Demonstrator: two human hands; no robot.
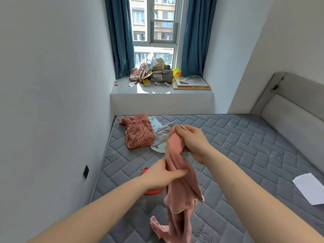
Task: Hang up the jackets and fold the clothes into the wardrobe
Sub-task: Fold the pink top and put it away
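I hold the pink garment [177,174] above the mattress [245,155], well in from its edges: my right hand [192,141] grips its top so it hangs, my left hand [161,176] pinches midway, likely finding a fold line.

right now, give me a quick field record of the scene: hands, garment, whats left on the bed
held garment: pink garment, hanging bunched above the mattress
right hand: grips its top end
left hand: pinches it lower down
waiting on bed: rust-pink fleece garment, grey garment
also on bed: white paper sheet
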